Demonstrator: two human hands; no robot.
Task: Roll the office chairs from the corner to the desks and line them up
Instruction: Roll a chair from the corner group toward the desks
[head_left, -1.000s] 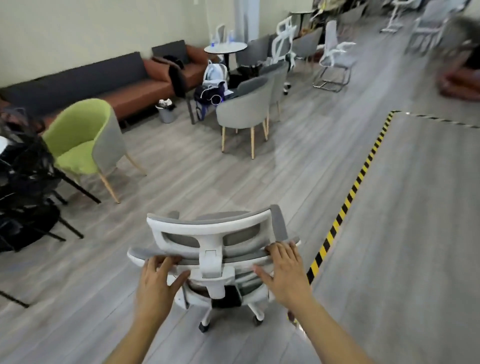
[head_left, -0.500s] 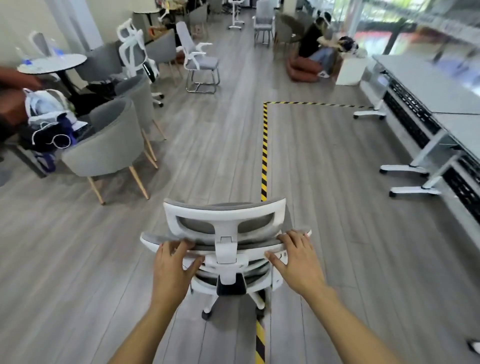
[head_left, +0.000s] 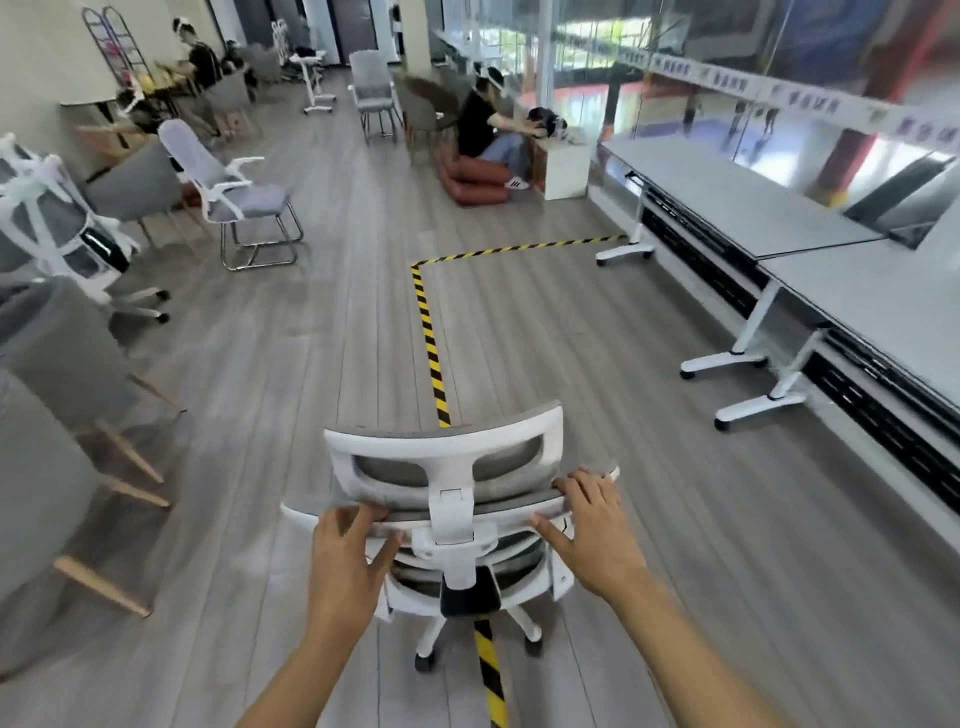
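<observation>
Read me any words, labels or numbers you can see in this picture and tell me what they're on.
Nothing here can be read.
White signs along the glass wall above the desks: dark characters, too blurred to read.
Office chair held by the left hand and right hand: no label or brand visible.
Striped floor tape: yellow and black bars only, no text.

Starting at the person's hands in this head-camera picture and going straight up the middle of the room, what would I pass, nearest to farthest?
Left hand and right hand → white office chair they grip → yellow-and-black floor tape → tape's corner → brown floor cushions with a seated person → grey chair at the far end.
</observation>
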